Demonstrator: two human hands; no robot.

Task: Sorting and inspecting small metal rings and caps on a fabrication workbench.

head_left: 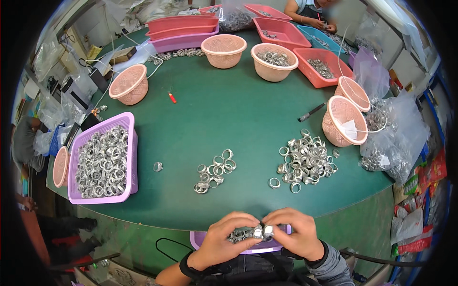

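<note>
Just past the table's near edge, my left hand (223, 240) pinches a silver ring (258, 232) with a bright, flat top. My right hand (299, 237) has its thumb and fingers closed on another silver ring (268, 231), side by side with the first. Beneath both hands a purple basket (196, 240) holds more rings, partly covered by my fingers. On the green table (214, 119) ahead lie a small group of rings (215, 170) and, to the right, a larger pile of rings (307, 159). One single ring (158, 166) lies apart on the left.
A purple basket full of rings (132, 162) stands at left. Peach baskets (224, 52), red trays (317, 78) and bagged rings (396, 143) line the far and right sides. A black pen (311, 112) and red pencil stub (172, 98) lie between. Another person (310, 14) works at far right.
</note>
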